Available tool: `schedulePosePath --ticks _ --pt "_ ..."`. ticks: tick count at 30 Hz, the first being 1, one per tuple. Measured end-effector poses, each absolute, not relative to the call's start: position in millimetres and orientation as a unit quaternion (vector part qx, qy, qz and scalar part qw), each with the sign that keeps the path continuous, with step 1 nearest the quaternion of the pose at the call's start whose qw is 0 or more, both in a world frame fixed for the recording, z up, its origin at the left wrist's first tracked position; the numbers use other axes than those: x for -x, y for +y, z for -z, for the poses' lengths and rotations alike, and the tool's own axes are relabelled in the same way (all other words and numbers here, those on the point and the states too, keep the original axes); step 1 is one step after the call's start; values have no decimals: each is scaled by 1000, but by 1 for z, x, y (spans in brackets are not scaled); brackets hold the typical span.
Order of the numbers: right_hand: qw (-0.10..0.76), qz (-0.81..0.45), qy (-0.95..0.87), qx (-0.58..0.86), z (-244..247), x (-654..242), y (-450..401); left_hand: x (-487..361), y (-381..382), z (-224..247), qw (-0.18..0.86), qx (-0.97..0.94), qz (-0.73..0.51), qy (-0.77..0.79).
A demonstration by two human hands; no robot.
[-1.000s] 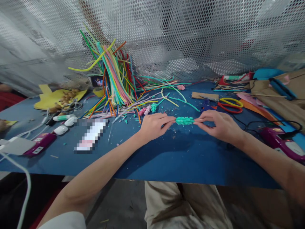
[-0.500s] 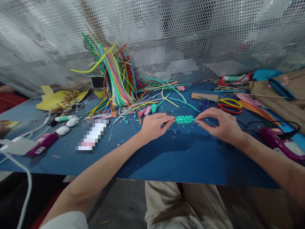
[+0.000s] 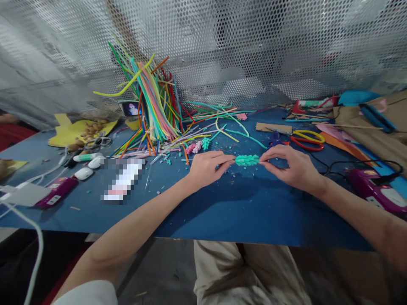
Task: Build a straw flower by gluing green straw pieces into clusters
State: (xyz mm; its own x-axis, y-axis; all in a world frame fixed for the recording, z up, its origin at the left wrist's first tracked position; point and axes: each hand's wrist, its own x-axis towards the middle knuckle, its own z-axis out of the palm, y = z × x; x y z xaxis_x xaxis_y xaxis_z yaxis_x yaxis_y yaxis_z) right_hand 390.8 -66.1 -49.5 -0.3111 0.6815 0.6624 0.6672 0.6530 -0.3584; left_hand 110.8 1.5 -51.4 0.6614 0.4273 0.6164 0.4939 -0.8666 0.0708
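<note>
Cable [image 3: 40,241] in white droops over the front edge at the far left, below a white adapter [image 3: 27,194] that overlaps a purple block [image 3: 57,191]. Behind these, a yellow sheet [image 3: 60,137] carries small brown round pieces [image 3: 92,127]. A green-and-white tube [image 3: 85,157] lies near two white rounded gadgets [image 3: 83,174], and next comes an oblong object [image 3: 125,180] masked by pixelation. Further back stands a thick bundle of colourful fuzzy stems [image 3: 155,106], with more strewn around its foot. Three small fuzzy clusters [image 3: 197,147], pink, lilac and green, sit in a row just beyond the left hand [image 3: 210,167]. Its grip is narrow, thumb and fingers pinching the left end of a green leafy spray [image 3: 247,160]. That spray stretches level between both hands, over the blue worktop [image 3: 254,220]. The right hand [image 3: 291,167] pinches the other end, its grip equally narrow. Beyond it rest scissors [image 3: 308,140] with yellow and red handles, then, at the far right, a purple device [image 3: 378,190] with a black cord.
</note>
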Motion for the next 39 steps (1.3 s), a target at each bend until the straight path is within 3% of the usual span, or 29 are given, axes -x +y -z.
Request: schedulePosePath --ticks 14,23,31,39 --pt "463 -9 -800 380 52 -394 -61 -109 2 51 31 913 302 -271" --pt "447 -11 -805 389 53 -391 -62 -110 0 47 10 922 264 -282" --pt "541 -58 -716 437 54 -393 -58 -109 2 48 11 913 269 -307" --pt "471 -60 -766 434 48 -392 -55 -107 0 42 17 908 269 -320"
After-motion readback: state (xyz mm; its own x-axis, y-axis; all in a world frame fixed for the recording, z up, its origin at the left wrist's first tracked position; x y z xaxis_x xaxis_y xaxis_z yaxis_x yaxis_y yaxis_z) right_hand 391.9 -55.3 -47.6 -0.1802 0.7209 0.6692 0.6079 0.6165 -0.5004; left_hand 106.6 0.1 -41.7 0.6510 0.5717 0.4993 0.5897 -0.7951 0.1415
